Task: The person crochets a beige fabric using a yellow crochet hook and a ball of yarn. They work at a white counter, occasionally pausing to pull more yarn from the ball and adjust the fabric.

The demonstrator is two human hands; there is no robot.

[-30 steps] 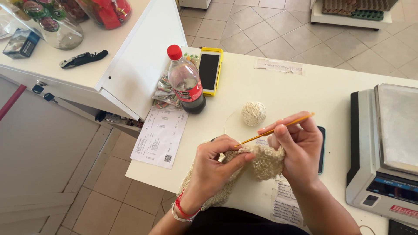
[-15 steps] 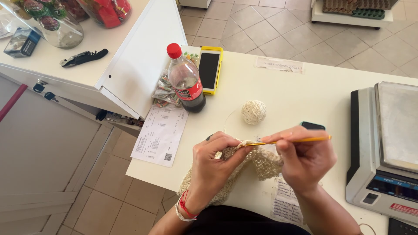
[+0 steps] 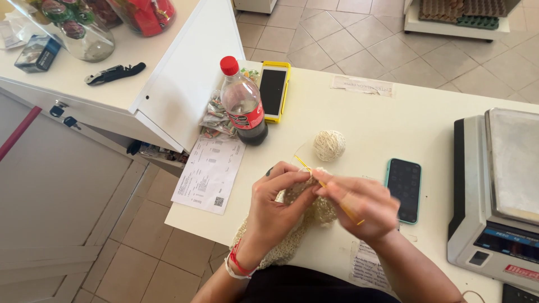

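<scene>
A cream crocheted piece [image 3: 281, 247] lies at the near edge of the white table [image 3: 359, 120]. My left hand [image 3: 276, 206] pinches its top edge. My right hand [image 3: 359, 203] holds a thin yellow crochet hook [image 3: 314, 177], whose tip points up and to the left, above the work. A strand runs from the work to a small ball of cream yarn [image 3: 329, 145] just beyond my hands. A red and white bracelet sits on my left wrist.
A cola bottle with red cap [image 3: 242, 106], a phone in a yellow case [image 3: 273, 90] and a dark phone with teal edge [image 3: 403, 188] lie on the table. A weighing scale [image 3: 497, 191] stands at right. A printed receipt [image 3: 209, 174] hangs over the left edge.
My right hand swung left and down, turning the hook from pointing right to pointing up-left. This uncovered the dark phone. My left hand stayed on the crocheted piece.
</scene>
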